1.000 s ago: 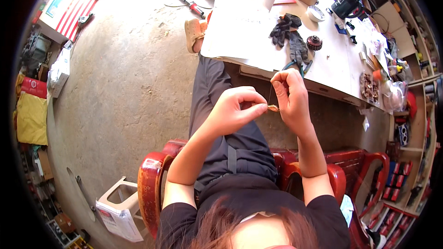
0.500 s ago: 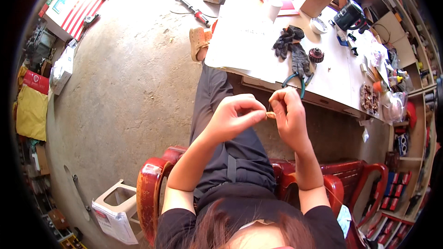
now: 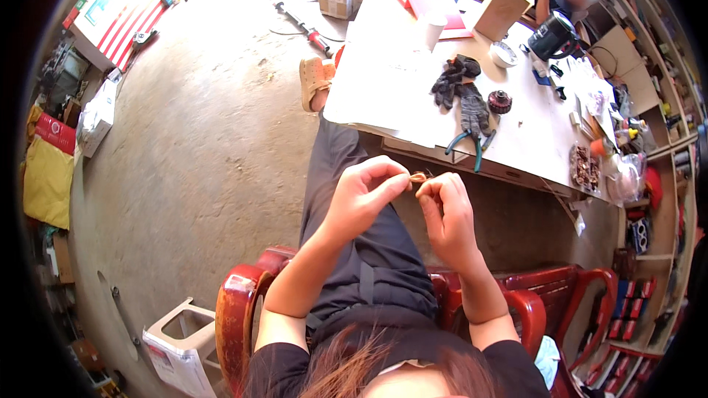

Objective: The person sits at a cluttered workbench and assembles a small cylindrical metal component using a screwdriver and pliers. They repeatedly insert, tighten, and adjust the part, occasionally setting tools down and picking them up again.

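Small orange-gold looped piece (image 3: 418,177): completion indeterminable.
I see the left hand (image 3: 367,191) pinching it; right hand (image 3: 448,214) just beside, grip unclear.

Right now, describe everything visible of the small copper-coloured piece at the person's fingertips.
The small copper-coloured piece looks metallic and narrowly looped. The bare left hand pinches its left end midair, before the white table; its other end points toward the bare right hand, contact unclear. Finer detail is too small.
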Demonstrator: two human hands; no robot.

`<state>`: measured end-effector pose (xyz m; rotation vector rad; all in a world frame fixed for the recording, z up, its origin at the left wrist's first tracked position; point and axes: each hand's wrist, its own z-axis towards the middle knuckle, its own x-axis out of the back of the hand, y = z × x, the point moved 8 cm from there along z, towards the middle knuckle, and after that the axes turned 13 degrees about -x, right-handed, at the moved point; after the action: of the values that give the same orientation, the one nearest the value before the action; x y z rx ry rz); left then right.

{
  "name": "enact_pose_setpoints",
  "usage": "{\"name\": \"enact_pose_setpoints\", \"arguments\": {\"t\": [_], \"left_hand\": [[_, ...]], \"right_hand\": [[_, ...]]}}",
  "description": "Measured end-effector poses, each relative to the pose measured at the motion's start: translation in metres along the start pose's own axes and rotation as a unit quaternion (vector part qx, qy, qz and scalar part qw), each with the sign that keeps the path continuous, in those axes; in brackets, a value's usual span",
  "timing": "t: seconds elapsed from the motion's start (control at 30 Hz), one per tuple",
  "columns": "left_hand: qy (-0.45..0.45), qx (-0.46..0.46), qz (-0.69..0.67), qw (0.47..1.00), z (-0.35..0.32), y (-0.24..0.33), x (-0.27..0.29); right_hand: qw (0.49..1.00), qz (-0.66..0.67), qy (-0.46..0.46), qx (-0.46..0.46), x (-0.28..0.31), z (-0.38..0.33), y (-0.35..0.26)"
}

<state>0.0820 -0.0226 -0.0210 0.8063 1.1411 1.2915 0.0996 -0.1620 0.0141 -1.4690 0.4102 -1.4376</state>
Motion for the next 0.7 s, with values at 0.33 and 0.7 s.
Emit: {"name": "enact_pose_setpoints", "arguments": {"t": [0.33, 0.7], "left_hand": [[-0.018, -0.111, 0.299, 0.948, -0.001, 0.020, -0.003], [-0.130, -0.015, 0.131, 0.983, -0.007, 0.011, -0.016]], "right_hand": [[0.997, -0.044, 0.019, 0.057, 0.012, 0.022, -0.023], [0.999, -0.026, 0.020, 0.020, 0.009, 0.023, -0.009]]}}
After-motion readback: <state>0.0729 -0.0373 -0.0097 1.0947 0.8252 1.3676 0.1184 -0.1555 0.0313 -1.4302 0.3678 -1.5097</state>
